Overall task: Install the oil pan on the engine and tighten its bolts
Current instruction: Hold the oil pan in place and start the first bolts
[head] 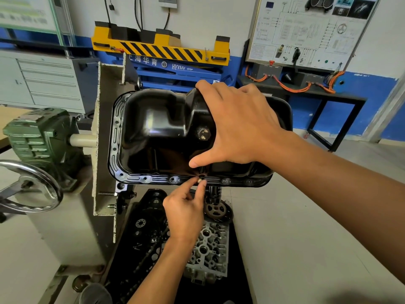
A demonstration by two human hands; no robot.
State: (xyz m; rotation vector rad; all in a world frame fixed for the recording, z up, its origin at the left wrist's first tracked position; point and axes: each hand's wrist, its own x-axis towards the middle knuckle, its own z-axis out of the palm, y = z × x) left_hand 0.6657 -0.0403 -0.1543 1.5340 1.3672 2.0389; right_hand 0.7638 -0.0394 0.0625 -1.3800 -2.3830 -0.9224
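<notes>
A glossy black oil pan (157, 128) lies on the engine mounted on a stand, its flange (140, 178) with several bolt holes running along the near edge. My right hand (236, 126) rests spread on top of the pan, palm down, thumb at its near side. My left hand (186, 209) reaches up from below and pinches a small brass-coloured bolt (199, 180) at a hole in the near flange with thumb and forefinger. A drain plug (203, 133) shows on the pan beside my right hand.
The engine stand's green gearbox (41, 137) and chrome handwheel (32, 189) stand at left. On the floor below lie a cylinder head (210, 246), a sprocket (217, 210) and a black cover with a chain (144, 238). A yellow-and-blue lift (162, 51) and a wiring board (306, 31) stand behind.
</notes>
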